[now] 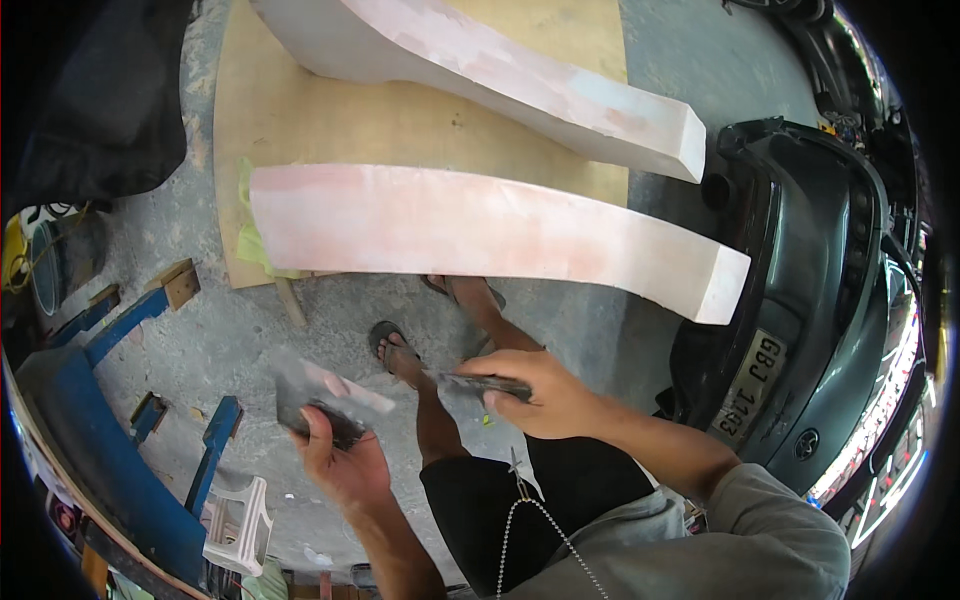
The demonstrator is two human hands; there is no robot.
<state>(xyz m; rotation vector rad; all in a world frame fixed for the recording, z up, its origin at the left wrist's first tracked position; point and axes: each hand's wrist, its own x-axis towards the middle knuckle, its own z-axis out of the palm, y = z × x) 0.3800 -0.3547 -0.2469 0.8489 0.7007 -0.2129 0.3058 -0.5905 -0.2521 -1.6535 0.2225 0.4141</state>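
My left hand (345, 470) grips a thin flat plate (300, 385) with its thumb on top. The plate is dark and glossy, with a pinkish streak on its face that may be paste or a reflection. My right hand (545, 385) is closed round a dark, flat-bladed scraper (478, 384), its tip pointing left toward the plate. Scraper and plate are apart. Beyond both hands lies a long, curved pink-and-white panel (420, 225) with patchy smoothed filler on it. A second such panel (540, 90) rests farther back. Neither hand touches the panels.
A wooden board (440, 125) lies under the panels, with yellow-green tape (250, 235) at the near panel's left end. A dark car (800, 260) stands at the right. To the left are a blue frame (110, 440) and a white plastic stool (238, 525). The floor (330, 320) is concrete.
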